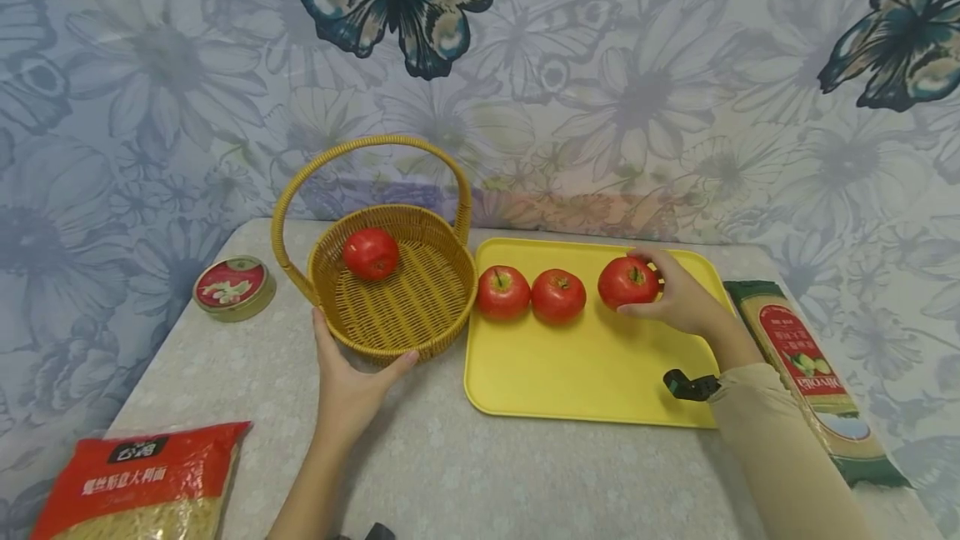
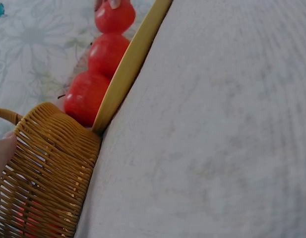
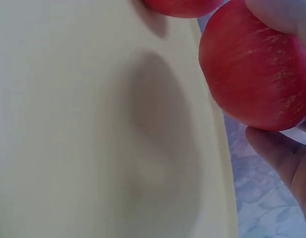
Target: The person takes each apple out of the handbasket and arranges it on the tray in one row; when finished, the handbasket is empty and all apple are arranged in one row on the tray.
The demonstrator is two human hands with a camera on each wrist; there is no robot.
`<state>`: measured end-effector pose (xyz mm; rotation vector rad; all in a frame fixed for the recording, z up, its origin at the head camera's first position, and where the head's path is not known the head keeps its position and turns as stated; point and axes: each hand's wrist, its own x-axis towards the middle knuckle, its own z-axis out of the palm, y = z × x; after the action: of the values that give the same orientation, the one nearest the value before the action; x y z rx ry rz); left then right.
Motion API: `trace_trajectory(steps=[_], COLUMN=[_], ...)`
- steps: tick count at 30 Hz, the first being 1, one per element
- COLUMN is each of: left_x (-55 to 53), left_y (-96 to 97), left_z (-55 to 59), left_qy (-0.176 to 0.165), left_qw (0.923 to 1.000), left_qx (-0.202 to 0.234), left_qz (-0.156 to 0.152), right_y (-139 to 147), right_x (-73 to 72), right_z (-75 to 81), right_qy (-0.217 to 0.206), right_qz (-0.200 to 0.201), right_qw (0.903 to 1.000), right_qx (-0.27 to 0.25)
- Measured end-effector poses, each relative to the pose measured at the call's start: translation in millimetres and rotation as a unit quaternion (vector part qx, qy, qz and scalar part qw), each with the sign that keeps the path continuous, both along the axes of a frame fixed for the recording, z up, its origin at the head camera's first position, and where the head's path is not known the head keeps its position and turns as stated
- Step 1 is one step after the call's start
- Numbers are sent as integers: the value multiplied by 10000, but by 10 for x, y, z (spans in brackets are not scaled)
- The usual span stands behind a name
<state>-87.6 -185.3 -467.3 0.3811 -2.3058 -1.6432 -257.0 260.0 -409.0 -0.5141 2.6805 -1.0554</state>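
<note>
A yellow wicker basket (image 1: 405, 273) with a tall handle stands left of the tray, one red apple (image 1: 371, 254) inside it. My left hand (image 1: 348, 394) rests against its near left side, thumb and fingers spread along the wall; the thumb (image 2: 5, 148) shows near the rim in the left wrist view. My right hand (image 1: 678, 298) grips another red apple (image 1: 627, 282) between thumb and fingers. In the right wrist view that apple (image 3: 254, 69) hangs above the tray surface, its shadow apart from it. Two more apples, a left one (image 1: 503, 292) and a right one (image 1: 558, 297), sit side by side on the yellow tray (image 1: 570, 373).
A round tin (image 1: 234, 286) stands left of the basket. At the near left lies a red pasta bag (image 1: 142, 482). A long green and gold packet (image 1: 813, 373) lies along the right side, beside my right forearm. A butterfly-and-flower patterned backdrop (image 1: 562, 107) rises behind the table.
</note>
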Motion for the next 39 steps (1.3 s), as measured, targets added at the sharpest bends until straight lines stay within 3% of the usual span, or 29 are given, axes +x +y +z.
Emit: trace_trajectory(steps=[11, 28, 39], left_x=[6, -13, -13], left_y=[-6, 4, -7], left_z=[5, 34, 21], left_qy=[-3, 445, 358], left_qw=[10000, 9990, 9994], left_qx=[3, 29, -7], left_qz=[9, -53, -18], right_y=[-18, 23, 48], right_x=[-11, -33, -41], right_z=[-199, -249, -283], right_qy=[-317, -602, -762], right_qz=[23, 10, 38], right_qw=[9994, 9982, 9971], right_qx=[127, 85, -8])
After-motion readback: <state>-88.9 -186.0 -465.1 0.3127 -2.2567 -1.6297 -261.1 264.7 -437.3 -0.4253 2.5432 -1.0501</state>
